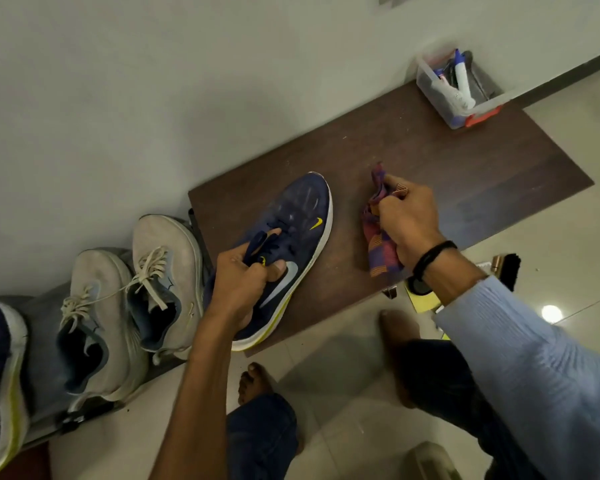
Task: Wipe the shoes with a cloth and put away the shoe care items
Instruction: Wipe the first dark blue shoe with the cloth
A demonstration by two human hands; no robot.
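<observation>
No words or numbers I can read anywhere. Only brand marks. Navy shoe (302, 216): small yellow Nike swoosh (316, 223) on side near toe; large pale swoosh (284, 282) along midfoot side, part hidden. Tiny yellow mark on tongue, too small for me to tell. Bottles (462, 83) in clear box (433, 95): red and blue label print, too blurred to read.

Four shoes (291, 216), one cloth (378, 244), one box (437, 95), one brush (510, 268)

A home entryway: shoes (129, 306) along a low bench (430, 174), tiled floor (343, 375).
</observation>
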